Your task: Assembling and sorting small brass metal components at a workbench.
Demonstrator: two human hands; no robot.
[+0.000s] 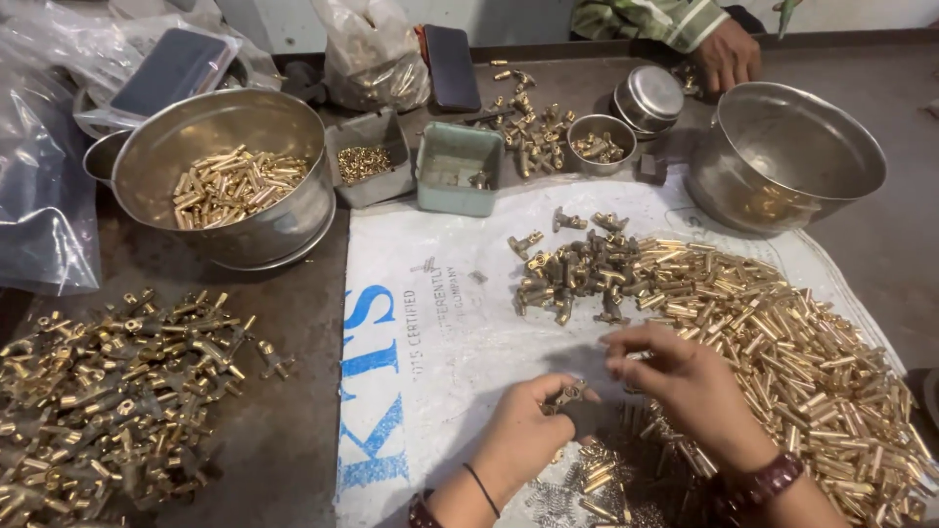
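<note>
While the left hand (528,430) pinches a brass fitting (565,396), the right hand's (685,376) fingers pinch something small; assembly seems underway, needing careful alignment.

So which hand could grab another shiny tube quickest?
Probably the right hand: it hovers at the edge of the brass tube pile, fingers free. The left hand already pinches a small brass fitting.
</note>
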